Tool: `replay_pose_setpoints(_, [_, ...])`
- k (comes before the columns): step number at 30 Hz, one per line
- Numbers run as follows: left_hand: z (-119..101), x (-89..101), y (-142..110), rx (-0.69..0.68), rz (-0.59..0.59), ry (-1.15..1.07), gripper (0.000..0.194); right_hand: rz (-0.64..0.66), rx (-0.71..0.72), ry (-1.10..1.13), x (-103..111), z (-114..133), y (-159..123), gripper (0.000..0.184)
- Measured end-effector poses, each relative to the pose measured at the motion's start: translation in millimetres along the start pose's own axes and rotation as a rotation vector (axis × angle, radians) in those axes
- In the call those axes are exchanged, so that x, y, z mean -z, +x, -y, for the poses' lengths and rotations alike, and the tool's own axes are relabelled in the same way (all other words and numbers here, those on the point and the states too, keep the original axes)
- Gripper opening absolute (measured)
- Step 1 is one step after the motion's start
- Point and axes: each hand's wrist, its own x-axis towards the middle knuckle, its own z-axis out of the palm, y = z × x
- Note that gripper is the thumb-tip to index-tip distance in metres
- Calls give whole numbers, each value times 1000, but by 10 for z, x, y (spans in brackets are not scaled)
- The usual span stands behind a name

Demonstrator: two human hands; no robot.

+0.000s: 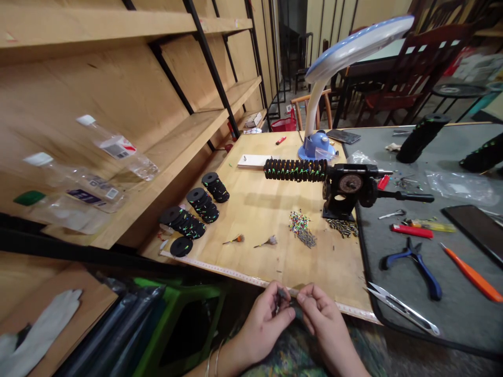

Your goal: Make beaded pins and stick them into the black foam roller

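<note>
Left hand: the left hand (261,324) is just off the tabletop's (251,199) front edge, its fingers curled and seemingly pinching a small dark piece (282,295).
Right hand: the right hand (324,317) is just beside it, thumb and forefinger pressed together; whether anything thin is between them is too small to tell.
Small dark piece: at the left fingertips, partly hidden, near the middle of the front edge.
Step in hand: judging by the pose, close 2-handed fingertip work.
Next move: calls for a light, steady pinch, as so small a piece could slip.
Beads: the colored beads (298,221) lie beyond the hands, touching gray metal bits (307,239).
Tufts: 2 small tufts (238,239) (271,240) lie left of the beads.
Crank machine: the crank machine (349,183) bears a black ridged roll (294,170).
Spools: black spools (181,222) stand along the left edge.
Mat: pliers (414,256) and tweezers (404,310) rest on the gray mat (389,283), right.
</note>
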Motion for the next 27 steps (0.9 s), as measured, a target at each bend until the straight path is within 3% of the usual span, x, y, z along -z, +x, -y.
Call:
replay_pose_setpoints(7, [16, 19, 51, 67, 55, -55, 14, -2, -7, -21, -13, -2, -14, 54])
replay_pose_setpoints(14, [20, -6, 45, -52, -58, 120, 11, -18, 42, -83, 5, -21, -28, 54])
replay_pose_setpoints(23, [162, 4, 84, 121, 61, -299, 17, -35, 53, -101, 18, -5, -28, 54])
replay_pose_setpoints(27, [184, 5, 91, 112, 14, -239, 17, -28, 62, -97, 33, -48, -17, 53])
